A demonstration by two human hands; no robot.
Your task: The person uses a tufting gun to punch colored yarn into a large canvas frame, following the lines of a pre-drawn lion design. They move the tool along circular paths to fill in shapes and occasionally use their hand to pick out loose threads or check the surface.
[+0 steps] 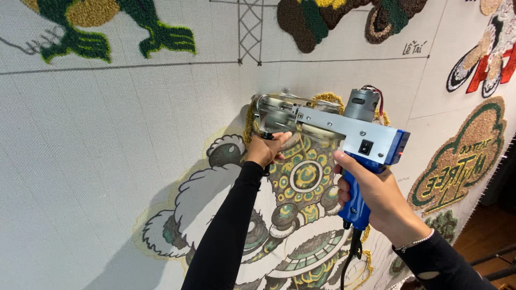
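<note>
A cloud-shaped tufted sign [463,156] in tan, green-edged with green lettering, hangs at the right of the cloth.

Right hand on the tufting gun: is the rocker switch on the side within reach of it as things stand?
Probably yes. The right hand grips the blue handle just below the black switch, with nothing between them; the index finger already points up toward it. The left hand holds the front grip.

Both arms wear long black sleeves, and a thin beaded silver bracelet [415,242] circles the right wrist.
</note>
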